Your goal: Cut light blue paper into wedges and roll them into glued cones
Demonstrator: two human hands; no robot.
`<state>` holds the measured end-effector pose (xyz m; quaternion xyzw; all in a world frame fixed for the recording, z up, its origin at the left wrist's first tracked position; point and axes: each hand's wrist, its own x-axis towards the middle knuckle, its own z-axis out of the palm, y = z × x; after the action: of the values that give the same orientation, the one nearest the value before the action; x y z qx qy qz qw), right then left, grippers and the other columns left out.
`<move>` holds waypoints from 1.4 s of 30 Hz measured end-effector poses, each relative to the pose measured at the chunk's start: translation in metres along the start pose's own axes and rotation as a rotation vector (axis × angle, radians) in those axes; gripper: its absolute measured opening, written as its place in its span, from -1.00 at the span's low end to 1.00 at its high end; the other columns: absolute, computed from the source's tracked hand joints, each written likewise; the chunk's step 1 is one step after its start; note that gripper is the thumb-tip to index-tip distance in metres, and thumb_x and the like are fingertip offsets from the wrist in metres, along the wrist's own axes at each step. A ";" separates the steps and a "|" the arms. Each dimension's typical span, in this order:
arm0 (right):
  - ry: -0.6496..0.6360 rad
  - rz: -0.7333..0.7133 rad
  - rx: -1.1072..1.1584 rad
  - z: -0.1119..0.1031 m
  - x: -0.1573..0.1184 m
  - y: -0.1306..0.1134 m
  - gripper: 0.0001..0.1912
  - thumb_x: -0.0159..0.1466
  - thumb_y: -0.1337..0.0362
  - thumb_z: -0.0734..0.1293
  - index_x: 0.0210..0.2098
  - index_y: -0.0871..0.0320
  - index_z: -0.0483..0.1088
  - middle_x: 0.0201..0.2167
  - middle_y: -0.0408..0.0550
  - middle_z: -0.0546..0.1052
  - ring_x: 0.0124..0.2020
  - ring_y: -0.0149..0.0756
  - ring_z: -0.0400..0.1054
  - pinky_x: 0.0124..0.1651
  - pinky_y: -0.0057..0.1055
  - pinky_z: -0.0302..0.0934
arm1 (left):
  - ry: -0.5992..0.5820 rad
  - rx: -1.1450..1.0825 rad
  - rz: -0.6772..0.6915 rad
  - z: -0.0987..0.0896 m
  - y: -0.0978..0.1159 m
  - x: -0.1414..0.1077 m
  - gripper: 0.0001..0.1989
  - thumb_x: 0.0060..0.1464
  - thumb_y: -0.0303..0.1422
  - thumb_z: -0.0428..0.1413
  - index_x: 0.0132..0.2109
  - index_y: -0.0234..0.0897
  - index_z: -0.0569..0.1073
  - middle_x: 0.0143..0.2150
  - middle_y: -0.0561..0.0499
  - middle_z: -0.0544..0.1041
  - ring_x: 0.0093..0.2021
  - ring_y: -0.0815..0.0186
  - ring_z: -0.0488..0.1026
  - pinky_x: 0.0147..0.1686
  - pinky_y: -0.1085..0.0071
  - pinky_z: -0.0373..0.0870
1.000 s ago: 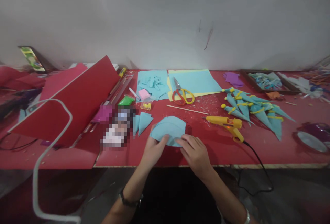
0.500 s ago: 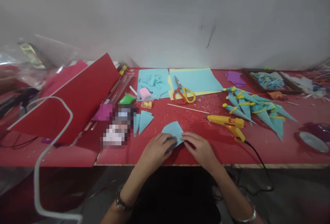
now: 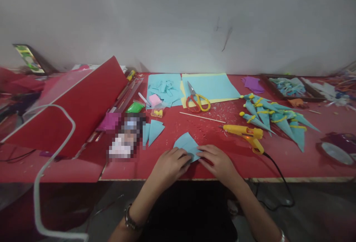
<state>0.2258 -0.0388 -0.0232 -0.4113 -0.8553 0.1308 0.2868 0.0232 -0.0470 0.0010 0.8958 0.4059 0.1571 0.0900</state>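
A light-blue piece of paper (image 3: 187, 142) lies near the table's front edge, between both hands. My left hand (image 3: 172, 163) has its fingers curled over the paper's lower left part, and the fingertips press on it. At the paper's right edge, my right hand (image 3: 216, 160) grips with closed fingers; the thumb is partly hidden. Up and to the left lie blue paper cut-outs (image 3: 155, 131). A yellow glue gun (image 3: 243, 132) rests right of my right hand, its small orange light lit. Behind the paper are a thin wooden stick (image 3: 202, 117) and red-and-yellow-handled scissors (image 3: 198, 101).
Blue paper cones (image 3: 280, 121) with yellow trim are heaped at the right. A brown tray (image 3: 313, 95) stands behind them. A slanted red board (image 3: 83, 112) and a white bent tube (image 3: 40, 182) take up the left. Blue sheets (image 3: 213, 86) lie along the wall.
The paper has shifted and turned slightly between my hands, with its top corner a little further left. Both hands stay on it. At the far left, a clear plastic sheet has moved away from the phone.
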 end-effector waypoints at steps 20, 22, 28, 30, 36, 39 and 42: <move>0.065 0.198 0.138 -0.005 -0.006 0.000 -0.87 0.22 0.31 0.22 -0.40 0.11 0.40 -0.19 -0.01 0.47 -0.14 -0.26 0.34 -0.10 -0.30 0.25 | 0.144 -0.181 -0.169 0.007 -0.010 -0.005 -0.90 0.05 -0.41 0.07 -0.29 -0.21 0.48 -0.31 0.04 0.50 -0.29 0.36 0.44 -0.32 0.47 0.36; 0.072 0.222 0.140 -0.005 -0.006 0.000 -0.87 0.22 0.31 0.22 -0.41 0.10 0.39 -0.19 -0.01 0.47 -0.13 -0.26 0.34 -0.08 -0.28 0.24 | 0.152 -0.197 -0.186 0.009 -0.011 -0.005 -0.91 0.06 -0.40 0.07 -0.31 -0.22 0.48 -0.32 0.04 0.50 -0.30 0.36 0.44 -0.31 0.47 0.36; 0.086 0.288 0.150 -0.004 -0.005 -0.002 -0.88 0.20 0.31 0.24 -0.47 0.11 0.34 -0.19 -0.02 0.45 -0.12 -0.24 0.33 -0.06 -0.26 0.21 | 0.142 -0.224 -0.197 0.008 -0.011 -0.004 -0.91 0.05 -0.43 0.07 -0.33 -0.24 0.48 -0.33 0.03 0.50 -0.31 0.36 0.44 -0.33 0.48 0.36; 0.102 0.296 0.123 -0.004 -0.004 -0.002 -0.89 0.19 0.32 0.23 -0.47 0.12 0.33 -0.18 -0.01 0.43 -0.11 -0.23 0.32 -0.06 -0.27 0.21 | 0.134 -0.234 -0.206 0.008 -0.011 -0.003 -0.91 0.04 -0.44 0.07 -0.34 -0.24 0.48 -0.33 0.03 0.50 -0.31 0.36 0.44 -0.33 0.48 0.35; 0.272 0.327 0.086 -0.006 -0.004 -0.007 -0.88 0.19 0.39 0.19 -0.32 0.12 0.33 -0.26 0.00 0.38 -0.19 -0.26 0.31 -0.13 -0.32 0.23 | 0.133 -0.283 -0.235 0.009 -0.012 -0.002 -0.90 0.04 -0.44 0.06 -0.34 -0.22 0.48 -0.32 0.04 0.50 -0.29 0.37 0.44 -0.29 0.49 0.35; 0.163 0.258 0.071 -0.007 -0.002 -0.009 -0.90 0.20 0.36 0.21 -0.31 0.12 0.35 -0.27 -0.01 0.39 -0.20 -0.25 0.29 -0.13 -0.30 0.22 | 0.145 -0.263 -0.227 0.009 -0.012 -0.002 -0.90 0.04 -0.43 0.06 -0.36 -0.23 0.48 -0.34 0.04 0.50 -0.32 0.38 0.44 -0.32 0.51 0.35; 0.073 0.227 0.030 -0.007 0.001 -0.008 -0.91 0.20 0.34 0.23 -0.37 0.13 0.38 -0.29 -0.02 0.39 -0.22 -0.25 0.27 -0.15 -0.28 0.20 | 0.170 -0.213 -0.254 0.009 -0.010 -0.001 -0.88 0.05 -0.41 0.06 -0.38 -0.25 0.49 -0.38 0.04 0.50 -0.35 0.38 0.44 -0.35 0.51 0.34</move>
<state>0.2246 -0.0429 -0.0138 -0.5056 -0.7902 0.1602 0.3070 0.0194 -0.0415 -0.0104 0.8062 0.5031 0.2616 0.1689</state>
